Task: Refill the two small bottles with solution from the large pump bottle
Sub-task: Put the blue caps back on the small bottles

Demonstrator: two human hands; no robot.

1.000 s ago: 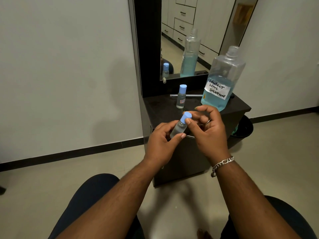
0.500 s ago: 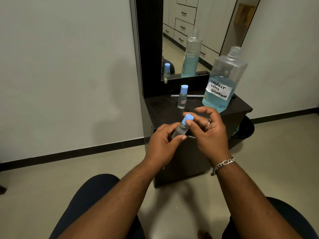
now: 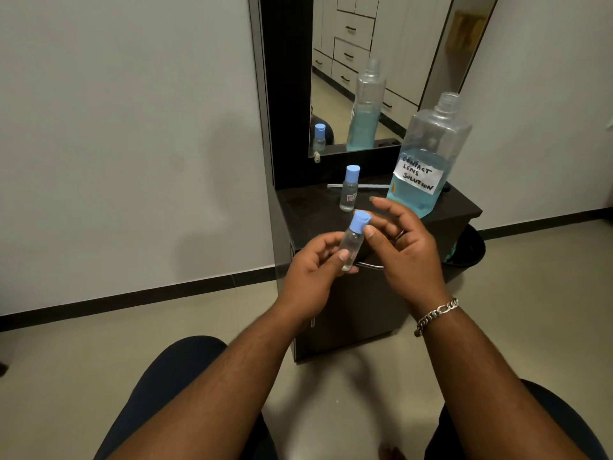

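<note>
1 small bottle [image 3: 352, 244] is held by left hand [image 3: 310, 277]; its cap [image 3: 360, 222] is pinched by right hand [image 3: 403, 242]. Both bottles capped, apparently unfilled; 2 refills remain.

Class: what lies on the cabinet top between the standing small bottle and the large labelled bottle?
In the head view, only a thin pale stick at the back; otherwise bare dark cabinet top.

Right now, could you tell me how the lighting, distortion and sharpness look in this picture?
Head view: dim, soft indoor light; the wide lens bows the mirror frame and skirting; a faint shadow falls on the left wall; the large bottle label reads sharply; the right hand fingers look slightly soft.
</note>
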